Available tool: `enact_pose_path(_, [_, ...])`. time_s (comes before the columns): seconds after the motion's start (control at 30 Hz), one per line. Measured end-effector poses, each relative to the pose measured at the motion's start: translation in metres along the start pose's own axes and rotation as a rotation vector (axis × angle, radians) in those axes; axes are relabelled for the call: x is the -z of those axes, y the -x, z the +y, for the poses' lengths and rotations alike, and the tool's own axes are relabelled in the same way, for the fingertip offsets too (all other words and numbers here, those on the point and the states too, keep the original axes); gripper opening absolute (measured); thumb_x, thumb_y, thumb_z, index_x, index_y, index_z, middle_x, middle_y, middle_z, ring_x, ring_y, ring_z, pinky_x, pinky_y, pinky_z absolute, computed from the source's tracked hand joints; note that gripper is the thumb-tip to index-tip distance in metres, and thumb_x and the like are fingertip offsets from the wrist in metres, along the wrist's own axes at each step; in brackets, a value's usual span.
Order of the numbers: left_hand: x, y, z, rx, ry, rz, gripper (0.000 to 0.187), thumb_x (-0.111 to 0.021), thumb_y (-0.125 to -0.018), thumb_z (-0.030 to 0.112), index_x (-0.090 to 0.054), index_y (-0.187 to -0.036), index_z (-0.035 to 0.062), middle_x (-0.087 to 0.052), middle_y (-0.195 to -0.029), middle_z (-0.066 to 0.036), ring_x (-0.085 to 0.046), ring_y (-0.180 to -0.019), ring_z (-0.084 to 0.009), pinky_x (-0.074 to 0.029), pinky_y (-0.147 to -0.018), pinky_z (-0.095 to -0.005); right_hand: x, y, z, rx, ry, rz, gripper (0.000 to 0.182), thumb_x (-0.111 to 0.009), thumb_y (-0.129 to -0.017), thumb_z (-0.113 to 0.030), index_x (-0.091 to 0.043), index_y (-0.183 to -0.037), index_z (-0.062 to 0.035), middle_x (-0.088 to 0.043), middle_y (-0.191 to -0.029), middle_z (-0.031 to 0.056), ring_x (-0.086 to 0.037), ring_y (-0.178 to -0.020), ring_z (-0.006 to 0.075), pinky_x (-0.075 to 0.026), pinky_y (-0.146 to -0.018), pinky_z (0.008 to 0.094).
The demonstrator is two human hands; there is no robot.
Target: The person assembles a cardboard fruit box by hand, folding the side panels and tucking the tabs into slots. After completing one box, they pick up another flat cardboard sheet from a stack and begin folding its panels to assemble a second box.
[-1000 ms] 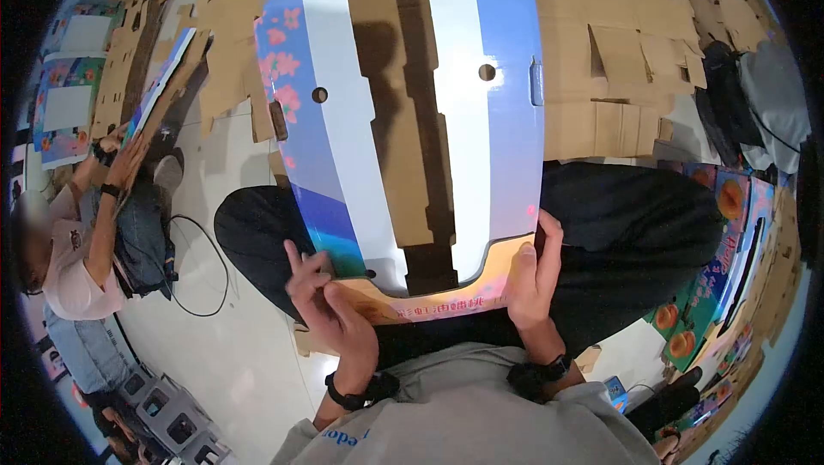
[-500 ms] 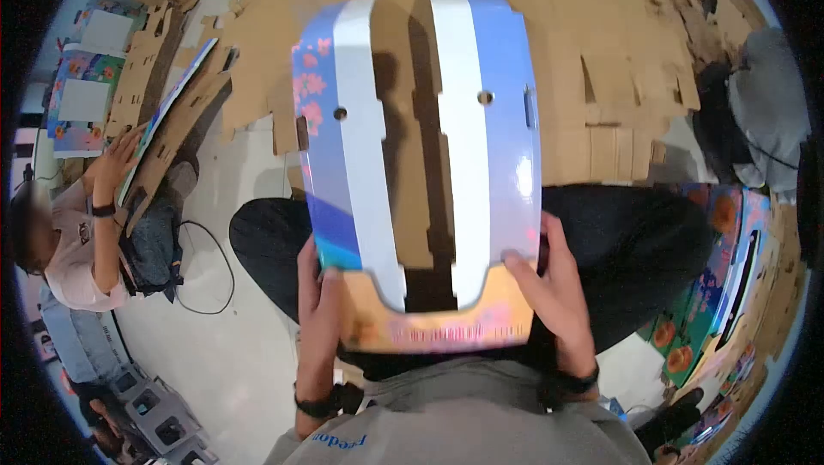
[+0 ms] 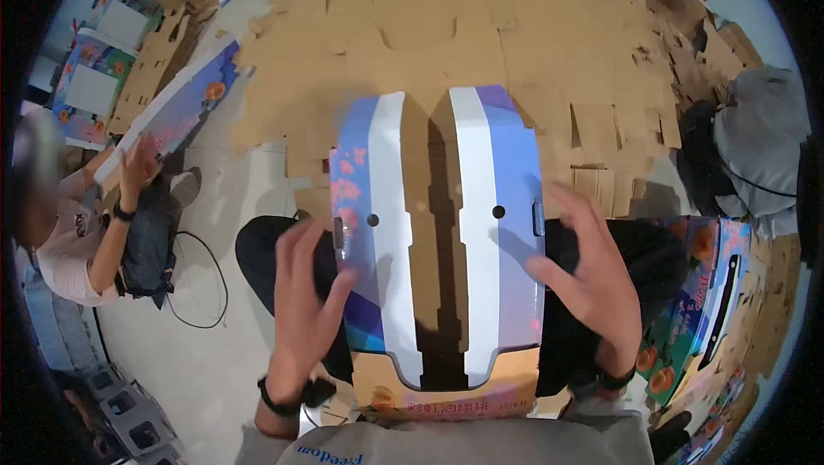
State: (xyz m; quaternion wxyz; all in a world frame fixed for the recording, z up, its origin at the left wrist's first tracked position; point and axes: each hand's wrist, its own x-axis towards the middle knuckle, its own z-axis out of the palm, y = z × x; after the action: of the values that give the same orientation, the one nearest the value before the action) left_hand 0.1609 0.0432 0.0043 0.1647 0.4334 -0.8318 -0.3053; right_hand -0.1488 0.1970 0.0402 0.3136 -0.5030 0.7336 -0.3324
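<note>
A printed cardboard carton rests between my legs, its near end close to my grey top. Two purple-blue flaps with white inner stripes and one round hole each border a long gap that shows brown cardboard. The near end panel is yellow-orange with pink lettering. Beside the left flap, my left hand is open, fingers raised and thumb toward the carton's edge. My right hand is open too, fingers apart, with its thumb over the right flap's outer edge near a small slot.
Flattened brown cardboard covers the floor ahead. On the left a seated person handles a long printed panel, near a black cable. Another printed carton stands at my right, below a grey cloth bundle.
Both hands have let go of the carton's near corners and moved up along its sides, fingers spread. The carton sits lower in view. The other person's panel has turned, showing its printed face.
</note>
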Motion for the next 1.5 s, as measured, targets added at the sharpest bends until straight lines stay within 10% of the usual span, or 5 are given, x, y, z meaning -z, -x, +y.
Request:
enact_pose_path(0.2, [-0.048,-0.108,0.005,-0.317,-0.285,0.062,0.070,-0.079,-0.087,0.023,-0.054,-0.151,0.0098,-0.048,-0.155,-0.022,-0.050,-0.140,-0.0435,-0.042,-0.117,-0.0490,-0.047,-0.099,0.006,0.272,0.544,0.176,0.075,-0.081,-0.090,-0.032,-0.051,-0.149,0.0012,-0.047,-0.154,0.0300,-0.039,-0.149,0.0494,-0.036,-0.122,0.0502])
enact_pose_path(0.93, [-0.076,-0.118,-0.039,-0.449,0.012,0.218,0.021,-0.071,-0.097,0.020,-0.073,-0.111,0.0044,-0.070,-0.098,-0.018,-0.068,-0.087,-0.0363,-0.053,-0.078,-0.0449,-0.063,-0.103,0.032,0.202,0.138,0.252,0.033,-0.078,-0.092,-0.026,-0.069,-0.110,0.0001,-0.069,-0.106,0.0184,-0.065,-0.104,0.0371,-0.053,-0.091,0.0439])
enact_pose_path(1.03, [-0.049,-0.119,-0.042,0.260,0.508,0.104,0.029,-0.064,-0.105,0.027,-0.070,-0.121,0.0051,-0.069,-0.092,-0.014,-0.068,-0.081,-0.0322,-0.057,-0.081,-0.0442,-0.049,-0.103,0.054,0.095,-0.096,0.383,0.031,-0.069,-0.103,-0.023,-0.069,-0.122,0.0014,-0.071,-0.117,0.0166,-0.069,-0.108,0.0278,-0.052,-0.098,0.0382])
enact_pose_path(1.13, [-0.085,-0.136,-0.166,0.010,0.056,0.548,0.036,-0.058,-0.108,0.029,-0.066,-0.133,0.0029,-0.069,-0.099,-0.015,-0.070,-0.084,-0.0246,-0.058,-0.081,-0.0376,-0.037,-0.112,0.104,-0.020,-0.211,0.684,0.032,-0.066,-0.105,-0.024,-0.068,-0.124,0.0020,-0.070,-0.121,0.0174,-0.069,-0.107,0.0256,-0.053,-0.099,0.0376])
enact_pose_path(1.5, [-0.076,-0.147,-0.124,0.359,0.893,0.135,0.053,-0.049,-0.112,0.042,-0.060,-0.138,-0.0031,-0.068,-0.130,-0.014,-0.067,-0.114,-0.0221,-0.055,-0.094,-0.0359,-0.040,-0.135,0.102,-0.143,-0.806,0.370,0.023,-0.057,-0.109,-0.020,-0.071,-0.116,-0.0022,-0.068,-0.102,0.0013,-0.063,-0.092,0.0105,-0.050,-0.080,0.0254])
